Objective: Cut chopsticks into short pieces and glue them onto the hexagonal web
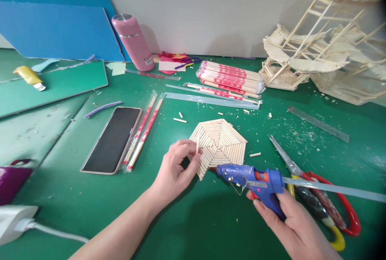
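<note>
My left hand [181, 163] pinches a short wooden stick [198, 145] upright between thumb and fingers, at the left side of a polygonal panel of wooden sticks [229, 143]. The panel lies on the green table, its sticks laid in wedges around a centre. In my right hand [280, 215] is a blue hot glue gun [256, 183], gripped by its handle. Its nozzle points left at the panel's near edge, and a long clear glue stick [331, 189] runs out of its back. Whether the nozzle touches the panel I cannot tell.
Scissors [298, 171] and yellow-handled pliers or cutters [319, 207] lie by my right hand. Left are a phone [113, 139] and wrapped chopsticks [144, 135]. Behind stand a pink bottle [134, 42], a chopstick pack [230, 77] and a wooden stick structure [313, 46].
</note>
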The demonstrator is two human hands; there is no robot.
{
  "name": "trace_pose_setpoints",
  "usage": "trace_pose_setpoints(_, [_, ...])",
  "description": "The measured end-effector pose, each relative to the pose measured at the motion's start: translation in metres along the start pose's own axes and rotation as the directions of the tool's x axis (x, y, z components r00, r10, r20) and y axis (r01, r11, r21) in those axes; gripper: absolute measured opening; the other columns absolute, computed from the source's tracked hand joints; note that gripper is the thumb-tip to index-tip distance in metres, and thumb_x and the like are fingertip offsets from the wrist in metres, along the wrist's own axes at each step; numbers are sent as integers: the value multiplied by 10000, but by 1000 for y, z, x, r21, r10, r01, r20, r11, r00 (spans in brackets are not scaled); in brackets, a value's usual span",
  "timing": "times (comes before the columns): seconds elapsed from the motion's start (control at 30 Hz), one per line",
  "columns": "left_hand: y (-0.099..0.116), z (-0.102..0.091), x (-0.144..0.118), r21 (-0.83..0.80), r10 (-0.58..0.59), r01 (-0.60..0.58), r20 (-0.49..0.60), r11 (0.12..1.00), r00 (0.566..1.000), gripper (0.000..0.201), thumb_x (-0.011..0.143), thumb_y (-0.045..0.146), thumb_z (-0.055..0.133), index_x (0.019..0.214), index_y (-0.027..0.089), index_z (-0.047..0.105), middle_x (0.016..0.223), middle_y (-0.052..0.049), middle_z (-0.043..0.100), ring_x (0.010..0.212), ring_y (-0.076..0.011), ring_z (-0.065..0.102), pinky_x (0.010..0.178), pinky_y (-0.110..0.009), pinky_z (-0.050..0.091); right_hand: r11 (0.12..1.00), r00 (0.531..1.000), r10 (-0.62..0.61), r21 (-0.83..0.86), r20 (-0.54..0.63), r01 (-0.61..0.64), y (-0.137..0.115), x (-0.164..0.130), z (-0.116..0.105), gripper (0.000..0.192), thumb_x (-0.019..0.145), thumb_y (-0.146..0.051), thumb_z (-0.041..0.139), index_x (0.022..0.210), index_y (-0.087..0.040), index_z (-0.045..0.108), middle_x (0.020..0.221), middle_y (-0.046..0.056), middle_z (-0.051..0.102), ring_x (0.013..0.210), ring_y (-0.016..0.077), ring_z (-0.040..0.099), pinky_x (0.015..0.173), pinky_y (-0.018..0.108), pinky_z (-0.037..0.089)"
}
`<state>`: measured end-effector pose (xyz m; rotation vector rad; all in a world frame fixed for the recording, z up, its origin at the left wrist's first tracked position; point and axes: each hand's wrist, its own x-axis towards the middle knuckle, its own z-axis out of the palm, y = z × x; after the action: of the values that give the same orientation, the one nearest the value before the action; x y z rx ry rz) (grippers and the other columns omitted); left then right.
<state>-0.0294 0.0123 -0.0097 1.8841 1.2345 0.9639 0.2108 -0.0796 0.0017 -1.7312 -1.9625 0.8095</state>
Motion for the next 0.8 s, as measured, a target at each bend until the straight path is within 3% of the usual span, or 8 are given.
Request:
trace_pose_setpoints(0.27, [1, 0, 1, -3, -9, 9, -1, 1000, 1000, 101, 827, 190, 491, 758, 173, 563, 816, -62, 626, 870, -192, 572, 764, -333, 471, 997, 996, 79, 3, 35, -79, 1, -3, 1, 286, 862, -355, 448, 1100, -207, 506, 941, 53, 693, 884, 172, 658, 743, 218, 540])
trace_pose_setpoints(0.6, [1, 2, 1, -7, -16, 16, 2, 1000, 1000, 100, 826, 184, 492, 758, 171, 565, 819, -60, 624, 877, -188, 566, 767, -327, 466, 996, 997, 70, 62, 17, -71, 2, -6, 6, 335, 867, -352, 448, 1154, -182, 477, 1010, 70, 675, 906, 160, 649, 764, 207, 530])
trace_pose_setpoints(0.8, [0, 2, 1, -5, -4, 4, -6, 1000, 1000, 100, 823, 189, 494, 751, 172, 560, 811, -60, 627, 870, -187, 570, 762, -329, 467, 996, 997, 70, 51, 19, -71, -3, -4, 3, 299, 868, -356, 436, 1109, -201, 522, 914, 41, 694, 833, 155, 666, 695, 190, 539])
